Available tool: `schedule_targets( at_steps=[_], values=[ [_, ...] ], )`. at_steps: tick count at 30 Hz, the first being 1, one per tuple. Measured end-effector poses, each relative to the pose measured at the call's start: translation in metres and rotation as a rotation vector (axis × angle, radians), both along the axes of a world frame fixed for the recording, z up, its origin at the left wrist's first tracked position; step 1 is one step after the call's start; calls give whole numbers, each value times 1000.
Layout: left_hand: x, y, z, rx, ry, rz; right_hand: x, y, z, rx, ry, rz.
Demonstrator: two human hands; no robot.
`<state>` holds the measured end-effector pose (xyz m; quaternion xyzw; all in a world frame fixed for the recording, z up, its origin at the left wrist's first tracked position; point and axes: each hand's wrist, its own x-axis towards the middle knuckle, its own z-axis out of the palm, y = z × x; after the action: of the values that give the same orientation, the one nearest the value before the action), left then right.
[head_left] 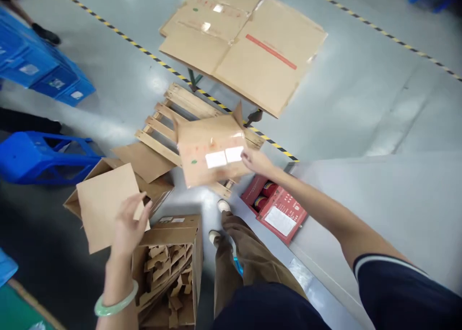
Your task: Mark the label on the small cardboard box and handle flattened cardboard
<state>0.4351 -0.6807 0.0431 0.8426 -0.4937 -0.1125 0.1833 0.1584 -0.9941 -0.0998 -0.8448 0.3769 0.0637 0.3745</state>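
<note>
Flinging or passing a flattened cardboard box [211,149] looks like the step in hand: the right hand [257,161] grips its edge at about three o'clock, over the wooden pallet [162,128]. The left hand [130,224], fingers spread, touches a loose cardboard sheet [99,205] at seven o'clock from the box. Next comes a clean release.

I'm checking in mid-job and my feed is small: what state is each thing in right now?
Right hand: gripping the edge of the taped box.
Taped box: lifted, tilted, one flap up.
Left hand: open, fingers on the cardboard sheet.
Cardboard sheet: flat, loose.
Insert box: open, holds cardboard dividers.
Red box: open, on the table.
Flattened cartons: unfolded, stacked.
Pallet: on the floor.
</note>
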Motion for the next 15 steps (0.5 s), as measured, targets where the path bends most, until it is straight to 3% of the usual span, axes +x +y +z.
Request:
schedule_targets(
  at_steps=[4,6,8,11,15],
  values=[
    [-32,135,-52,252,173,248,-26,101,-39,-81,175,281],
    [-57,194,-65,335,287,357,-25,142,-56,-35,220,352],
    [-79,238,-70,369,360,483,-15,174,-65,63,277,429],
    [-97,276,-76,398,440,633,10,207,-63,182,319,587],
    [-85,288,-92,393,517,733,44,231,-40,218,318,734]
  ],
)
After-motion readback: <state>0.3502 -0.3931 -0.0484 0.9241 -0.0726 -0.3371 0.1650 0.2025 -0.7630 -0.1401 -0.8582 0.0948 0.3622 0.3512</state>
